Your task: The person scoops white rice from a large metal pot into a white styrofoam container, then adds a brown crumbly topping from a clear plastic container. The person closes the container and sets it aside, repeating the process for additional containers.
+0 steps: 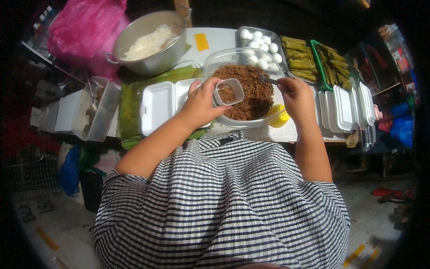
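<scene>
My left hand (203, 102) grips a small clear plastic cup (231, 92) with some brown shredded food in it, over the near left part of a large clear plastic tub (210, 62). Brown shredded food (248, 80) is heaped in that tub. Between the fingers of my right hand (296, 95) is the handle of a metal utensil (267, 79), perhaps a spoon or tongs; its tip is at the right side of the heap. A white foam clamshell box (158, 107) lies open beside my left forearm, partly hidden by it, on green banana leaves (129, 114).
A metal pot (153, 64) of white rice stands back left, near a pink plastic bag (87, 37). White eggs (263, 47) fill a tray behind the tub. Leaf-wrapped bundles (299, 59), a green basket (319, 70) and closed foam boxes (342, 109) are right; a plastic container (109, 117) is left.
</scene>
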The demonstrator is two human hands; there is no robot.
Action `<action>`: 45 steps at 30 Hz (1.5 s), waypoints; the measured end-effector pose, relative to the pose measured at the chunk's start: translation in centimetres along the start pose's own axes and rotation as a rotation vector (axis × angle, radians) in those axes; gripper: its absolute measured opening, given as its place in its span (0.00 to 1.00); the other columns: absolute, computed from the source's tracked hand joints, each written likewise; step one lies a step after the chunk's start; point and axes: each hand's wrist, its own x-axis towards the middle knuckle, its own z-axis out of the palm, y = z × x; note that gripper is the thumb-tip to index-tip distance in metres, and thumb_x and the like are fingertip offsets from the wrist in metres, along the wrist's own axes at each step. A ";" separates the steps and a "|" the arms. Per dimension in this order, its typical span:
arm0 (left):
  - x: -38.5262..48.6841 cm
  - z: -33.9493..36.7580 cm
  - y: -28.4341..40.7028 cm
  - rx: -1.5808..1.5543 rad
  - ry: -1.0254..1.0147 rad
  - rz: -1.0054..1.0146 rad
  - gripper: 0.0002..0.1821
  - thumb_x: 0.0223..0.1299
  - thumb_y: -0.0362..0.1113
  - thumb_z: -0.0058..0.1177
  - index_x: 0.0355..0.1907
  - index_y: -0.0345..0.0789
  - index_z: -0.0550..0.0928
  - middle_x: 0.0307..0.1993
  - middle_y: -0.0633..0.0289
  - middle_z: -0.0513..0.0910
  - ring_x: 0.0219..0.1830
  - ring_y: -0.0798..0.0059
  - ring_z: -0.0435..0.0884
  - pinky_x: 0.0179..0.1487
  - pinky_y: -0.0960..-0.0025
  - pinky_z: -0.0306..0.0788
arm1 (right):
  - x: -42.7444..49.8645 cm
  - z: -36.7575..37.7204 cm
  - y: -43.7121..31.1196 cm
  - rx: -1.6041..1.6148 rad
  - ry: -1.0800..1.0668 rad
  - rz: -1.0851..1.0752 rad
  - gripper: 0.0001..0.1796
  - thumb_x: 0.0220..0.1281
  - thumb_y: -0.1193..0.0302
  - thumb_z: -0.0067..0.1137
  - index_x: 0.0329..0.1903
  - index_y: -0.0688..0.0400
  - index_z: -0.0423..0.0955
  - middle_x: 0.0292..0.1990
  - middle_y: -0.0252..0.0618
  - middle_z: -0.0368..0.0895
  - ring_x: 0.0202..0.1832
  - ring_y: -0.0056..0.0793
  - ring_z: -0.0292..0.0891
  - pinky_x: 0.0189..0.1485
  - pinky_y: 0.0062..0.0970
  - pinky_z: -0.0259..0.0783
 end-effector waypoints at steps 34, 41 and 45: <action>-4.2 -13.9 -5.6 -0.194 0.267 -0.312 0.41 0.50 0.42 0.76 0.64 0.32 0.71 0.61 0.46 0.79 0.66 0.54 0.76 0.70 0.57 0.68 | 11.3 3.1 -10.2 -0.376 -0.172 -0.506 0.19 0.65 0.57 0.63 0.53 0.54 0.81 0.46 0.45 0.86 0.51 0.46 0.81 0.55 0.46 0.71; -3.6 -19.9 -10.4 0.078 0.481 -0.250 0.38 0.49 0.42 0.77 0.61 0.32 0.73 0.68 0.42 0.72 0.71 0.48 0.70 0.74 0.55 0.63 | 23.4 15.8 -21.6 -0.462 -0.364 -0.499 0.21 0.69 0.52 0.57 0.53 0.52 0.84 0.49 0.44 0.87 0.55 0.46 0.82 0.59 0.44 0.72; -3.1 -20.6 -12.5 0.034 0.481 -0.245 0.39 0.50 0.41 0.76 0.63 0.30 0.72 0.70 0.42 0.70 0.73 0.51 0.69 0.74 0.56 0.62 | 26.8 20.9 -22.5 -0.658 -0.455 -0.573 0.23 0.68 0.50 0.57 0.51 0.53 0.85 0.50 0.44 0.88 0.56 0.44 0.83 0.60 0.43 0.72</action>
